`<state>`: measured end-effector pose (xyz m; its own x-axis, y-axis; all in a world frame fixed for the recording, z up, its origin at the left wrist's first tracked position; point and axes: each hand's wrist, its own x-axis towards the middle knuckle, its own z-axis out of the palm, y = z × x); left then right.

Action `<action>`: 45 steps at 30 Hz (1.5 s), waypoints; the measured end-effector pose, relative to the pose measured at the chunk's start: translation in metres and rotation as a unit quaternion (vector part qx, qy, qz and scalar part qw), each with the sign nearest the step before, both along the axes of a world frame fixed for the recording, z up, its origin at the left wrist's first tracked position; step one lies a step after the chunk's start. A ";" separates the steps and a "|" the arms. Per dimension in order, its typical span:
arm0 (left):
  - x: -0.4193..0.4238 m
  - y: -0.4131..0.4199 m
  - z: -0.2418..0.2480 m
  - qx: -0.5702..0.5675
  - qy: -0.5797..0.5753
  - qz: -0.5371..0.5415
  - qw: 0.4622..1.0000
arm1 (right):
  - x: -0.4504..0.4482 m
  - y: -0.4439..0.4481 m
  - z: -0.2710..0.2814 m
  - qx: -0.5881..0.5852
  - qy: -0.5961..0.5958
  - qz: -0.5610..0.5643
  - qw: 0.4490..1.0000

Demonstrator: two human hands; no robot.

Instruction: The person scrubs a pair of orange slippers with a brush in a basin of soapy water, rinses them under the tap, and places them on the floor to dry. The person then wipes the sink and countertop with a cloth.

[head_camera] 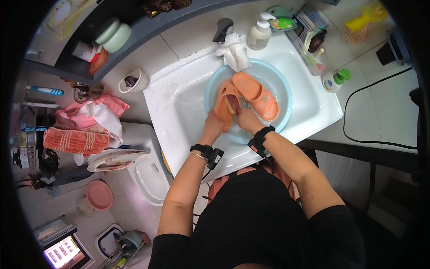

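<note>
My left hand [213, 127] grips the heel end of an orange foam slipper [225, 118], which lies tilted in a light-blue plastic basin [289, 101]. Inside that slipper's opening is a small scrub brush [233, 103] with a dark pink back and pale bristles. My right hand [249, 119] holds this brush, bristles against the insole. The matching slipper [257, 97], with a small charm on its strap, rests in the basin to the right. Some water shows at the basin's bottom. A black strap with a small device circles each wrist.
The basin stands in a white ceramic sink [312, 111]. A wet white cloth [235, 53] hangs beneath the dark faucet [224, 29], over the basin's far rim. Pump bottles [259, 35] and a clear organizer [310, 59] line the sink's back right. A black cable [346, 101] curves along the right.
</note>
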<state>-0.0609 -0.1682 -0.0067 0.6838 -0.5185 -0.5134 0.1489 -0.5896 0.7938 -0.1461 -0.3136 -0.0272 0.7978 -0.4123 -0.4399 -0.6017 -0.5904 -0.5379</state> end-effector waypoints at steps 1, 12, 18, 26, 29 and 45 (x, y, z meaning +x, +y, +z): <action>0.002 0.000 -0.001 0.027 -0.033 -0.013 0.999 | 0.001 0.001 0.008 -0.014 -0.041 0.003 0.999; 0.011 -0.013 -0.011 -0.206 0.353 0.262 0.874 | -0.027 0.031 0.080 -0.022 -0.039 0.064 0.997; 0.005 -0.015 -0.014 -0.252 0.389 0.309 0.830 | -0.028 0.035 0.075 0.068 0.017 0.141 0.988; -0.009 -0.010 -0.030 -0.317 0.411 0.323 0.791 | -0.024 0.037 0.092 0.258 0.047 0.029 0.965; -0.011 -0.013 -0.037 -0.353 0.407 0.311 0.782 | -0.023 0.045 0.091 0.137 -0.078 0.056 0.986; -0.009 -0.016 -0.013 -0.350 0.392 0.251 0.813 | -0.050 0.004 0.049 -0.177 -0.031 0.180 0.967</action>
<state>-0.0701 -0.1840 -0.0192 0.5044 -0.6279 -0.5927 0.8531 0.2564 0.4544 -0.1960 -0.3101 0.0221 0.9376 -0.2198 -0.2694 -0.2970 -0.9092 -0.2919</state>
